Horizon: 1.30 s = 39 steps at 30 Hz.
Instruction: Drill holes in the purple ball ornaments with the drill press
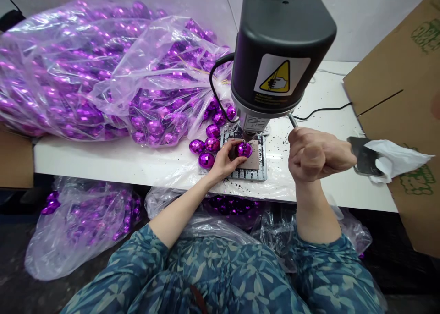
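Observation:
Between the thumb and fingers of my left hand is a shiny purple faceted ball. It sits under the chuck of a black bench drill press, over a square brown board on the metal base plate. I cannot tell whether the drill bit touches the ball. My right hand is wrapped in a fist round the drill's feed lever, of which only a short metal piece shows. Several loose purple balls lie just left of my left hand.
A big clear bag of purple balls covers the table's left side. Another bag hangs below the edge. At right are a phone, a white tissue and a cardboard box. Dark shavings litter the white table.

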Tool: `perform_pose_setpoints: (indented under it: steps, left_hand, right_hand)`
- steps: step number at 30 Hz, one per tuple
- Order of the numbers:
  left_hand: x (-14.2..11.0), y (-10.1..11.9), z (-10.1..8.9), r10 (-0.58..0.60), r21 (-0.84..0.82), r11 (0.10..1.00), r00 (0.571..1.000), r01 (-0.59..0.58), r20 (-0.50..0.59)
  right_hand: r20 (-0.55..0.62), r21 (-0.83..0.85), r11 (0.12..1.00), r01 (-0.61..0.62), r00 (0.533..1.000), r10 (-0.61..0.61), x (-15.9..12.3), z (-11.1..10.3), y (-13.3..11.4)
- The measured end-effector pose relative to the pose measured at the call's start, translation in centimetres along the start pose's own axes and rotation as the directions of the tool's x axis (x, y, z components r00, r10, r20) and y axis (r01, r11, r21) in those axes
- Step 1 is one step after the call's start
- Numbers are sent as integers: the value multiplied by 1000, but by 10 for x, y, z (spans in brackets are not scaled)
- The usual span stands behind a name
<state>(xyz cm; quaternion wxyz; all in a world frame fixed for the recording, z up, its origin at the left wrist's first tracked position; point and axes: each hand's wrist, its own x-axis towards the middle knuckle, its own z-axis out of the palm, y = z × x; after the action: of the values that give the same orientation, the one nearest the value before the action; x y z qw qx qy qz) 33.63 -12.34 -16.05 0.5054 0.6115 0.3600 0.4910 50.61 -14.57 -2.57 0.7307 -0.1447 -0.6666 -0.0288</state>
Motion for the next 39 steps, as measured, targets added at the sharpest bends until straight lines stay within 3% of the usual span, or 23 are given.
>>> perform_pose_setpoints:
  steps: [6,9,15,19,22,24,26,28,30,31,33,35,37,39]
  left_hand:
    - [-1,-1,0,1,23,1000,1000,-1,9]
    - [-1,2,0,-9,12,1000,1000,9,-3]
    - [0,-3,-1,63,91,994,998,-64,12]
    - [-4,0,2,159,305,943,985,-133,-63]
    - [-21,16,5,243,501,852,962,-151,-124]
    - [-41,28,5,294,568,792,955,-224,-34]
    - [-65,36,3,309,581,734,935,-351,173]
    - [-86,38,-1,301,575,672,881,-467,364]
    - [-98,34,-11,325,577,615,839,-537,436]
    - [-100,32,-17,359,596,586,836,-549,416]
    - [-96,27,-34,429,700,524,860,-485,275]
    - [-85,23,-53,423,837,460,902,-297,88]
    - [-74,21,-70,310,902,413,951,-128,-7]
    - [-65,21,-82,179,900,428,984,-83,6]
  right_hand:
    - [29,58,996,68,997,-70,-9,1,3]
    - [-19,54,998,34,999,-33,-2,5,0]
    - [-181,19,975,-223,958,223,58,23,-6]
    - [-185,144,874,-464,855,484,91,29,0]
    - [-149,235,794,-560,787,599,100,30,5]
    - [-159,258,781,-569,772,615,101,30,6]
    - [-173,270,794,-544,784,596,100,30,7]
    - [-175,281,814,-509,806,565,99,31,8]
    - [-180,289,821,-492,815,551,99,33,8]
    - [-187,287,824,-488,815,548,99,34,8]
    - [-203,273,828,-489,812,547,100,35,8]
    - [-218,259,836,-484,814,539,100,36,8]
    - [-226,252,847,-468,823,522,100,36,8]
    - [-232,244,858,-451,832,504,99,36,9]
